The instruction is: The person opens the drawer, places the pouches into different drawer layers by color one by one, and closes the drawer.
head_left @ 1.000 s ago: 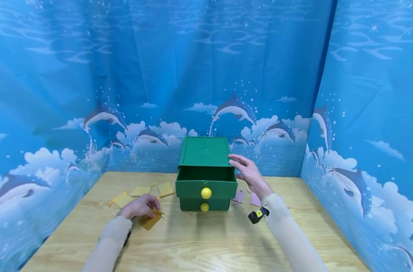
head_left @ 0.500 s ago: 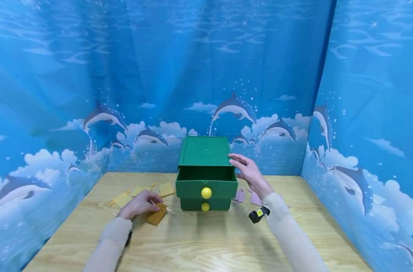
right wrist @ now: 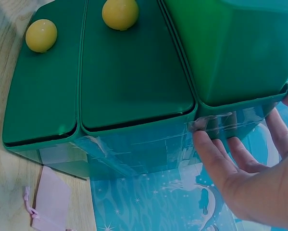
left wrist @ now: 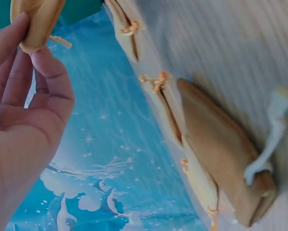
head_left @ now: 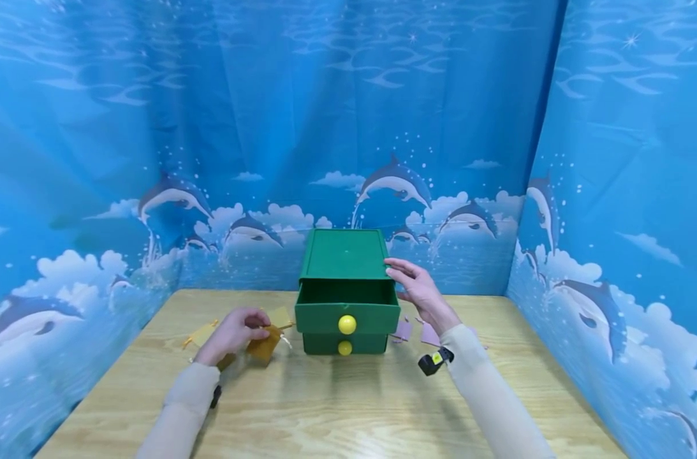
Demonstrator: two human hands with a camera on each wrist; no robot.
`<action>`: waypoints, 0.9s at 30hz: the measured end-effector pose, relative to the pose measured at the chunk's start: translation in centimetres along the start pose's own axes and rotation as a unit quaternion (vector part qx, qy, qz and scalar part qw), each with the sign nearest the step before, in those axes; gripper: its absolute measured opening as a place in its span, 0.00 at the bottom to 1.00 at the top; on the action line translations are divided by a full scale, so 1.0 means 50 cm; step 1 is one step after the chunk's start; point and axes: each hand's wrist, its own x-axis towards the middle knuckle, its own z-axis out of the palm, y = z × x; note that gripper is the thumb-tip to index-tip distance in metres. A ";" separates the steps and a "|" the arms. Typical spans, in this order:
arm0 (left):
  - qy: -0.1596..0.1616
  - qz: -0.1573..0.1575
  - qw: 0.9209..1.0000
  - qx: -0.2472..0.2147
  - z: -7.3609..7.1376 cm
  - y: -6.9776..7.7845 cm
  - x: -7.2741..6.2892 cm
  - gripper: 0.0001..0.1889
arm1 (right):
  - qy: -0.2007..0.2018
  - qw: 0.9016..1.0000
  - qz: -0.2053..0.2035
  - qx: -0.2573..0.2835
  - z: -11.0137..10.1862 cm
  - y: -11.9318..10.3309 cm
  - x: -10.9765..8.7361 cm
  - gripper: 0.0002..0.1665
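My left hand (head_left: 233, 335) pinches a mustard-brown drawstring pouch (head_left: 264, 346) between thumb and fingers, raised over the table. Its pale cord hangs to the right. In the left wrist view a second brown pouch (left wrist: 220, 144) with a white cord lies on the table, mostly hidden by the wrist in the head view. My right hand (head_left: 419, 293) rests its fairly straight fingers against the right side of a green drawer box (head_left: 346, 255), near its top edge. The top drawer (head_left: 325, 317) is pulled out, and its visible inside holds nothing.
Several yellow pouches (head_left: 201, 335) with orange cords lie left of the box, partly behind my left hand. Lilac pouches (head_left: 430, 335) lie on its right, under my right forearm. Yellow knobs (head_left: 347, 324) stick out from the drawers. A dolphin-print curtain (head_left: 256, 159) closes off the back.
My left hand has lifted the brown pouch off the table, moving it up and slightly right, toward the box. The right hand has stayed at the box's side.
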 end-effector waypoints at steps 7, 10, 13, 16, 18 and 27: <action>0.038 0.037 0.998 0.013 -0.008 0.014 0.001 0.06 | 0.001 1.000 0.001 0.003 0.000 0.002 0.002 0.30; 0.061 0.044 0.997 0.017 -0.012 0.024 -0.001 0.07 | -0.001 1.000 -0.002 0.002 -0.001 0.003 0.003 0.30; 0.079 0.042 0.996 0.012 -0.018 0.037 -0.003 0.08 | 0.001 1.000 -0.005 0.002 -0.001 0.003 0.003 0.30; 0.092 0.034 0.995 0.005 -0.022 0.049 -0.005 0.10 | 0.003 1.000 -0.005 0.003 -0.001 0.002 0.003 0.29; 0.101 0.035 0.994 0.002 -0.025 0.056 -0.007 0.11 | 0.003 1.000 -0.003 0.003 -0.001 0.002 0.002 0.29; 0.147 0.069 0.987 -0.009 -0.036 0.088 -0.011 0.09 | 0.004 1.000 -0.002 0.001 0.000 0.003 0.003 0.29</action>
